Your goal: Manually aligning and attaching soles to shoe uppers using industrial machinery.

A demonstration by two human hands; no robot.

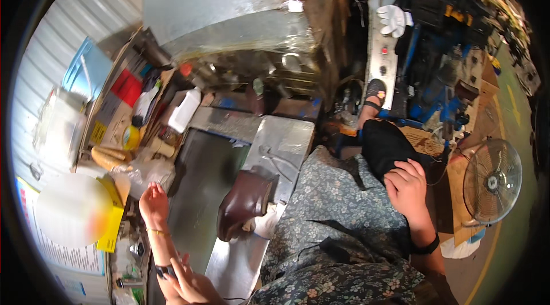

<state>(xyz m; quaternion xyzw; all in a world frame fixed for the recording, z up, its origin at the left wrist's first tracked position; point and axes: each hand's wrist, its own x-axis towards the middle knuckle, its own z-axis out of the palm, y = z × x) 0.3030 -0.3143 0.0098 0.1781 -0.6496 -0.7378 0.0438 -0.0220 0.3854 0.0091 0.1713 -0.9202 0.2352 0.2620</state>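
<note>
While resting, right hand (pixel 408 186) on knee (pixel 385 143)

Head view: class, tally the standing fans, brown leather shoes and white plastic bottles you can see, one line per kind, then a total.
Standing fan: 1
Brown leather shoe: 1
White plastic bottle: 1
Total: 3

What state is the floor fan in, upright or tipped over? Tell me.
Upright: the floor fan stands on the floor beside the person's right hand, its round grille unfallen.
</note>
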